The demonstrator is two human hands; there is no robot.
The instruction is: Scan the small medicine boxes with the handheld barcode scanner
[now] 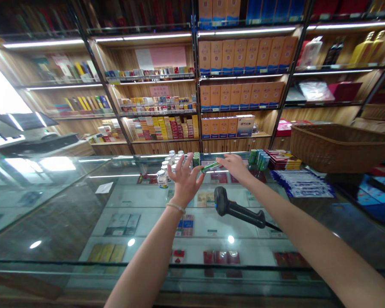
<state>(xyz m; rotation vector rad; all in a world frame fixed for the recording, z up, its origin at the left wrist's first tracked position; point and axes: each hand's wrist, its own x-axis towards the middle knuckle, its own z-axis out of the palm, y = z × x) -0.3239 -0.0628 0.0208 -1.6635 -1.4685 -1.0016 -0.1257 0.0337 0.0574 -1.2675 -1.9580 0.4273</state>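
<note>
Across the glass tabletop (154, 201), a scanner (240, 213) is seen at five o'clock from the green stick (211, 167). Of the hands, the left (184, 182) is held with fingers spread, its thumb at the stick's near-left end; by the right (237, 166), the other end is pinched. White jars (162, 179) are grouped at nine o'clock. The stick is judged light, fairly stiff and slick-wrapped, best gripped lightly around its middle, since its ends could be crushed.
</note>
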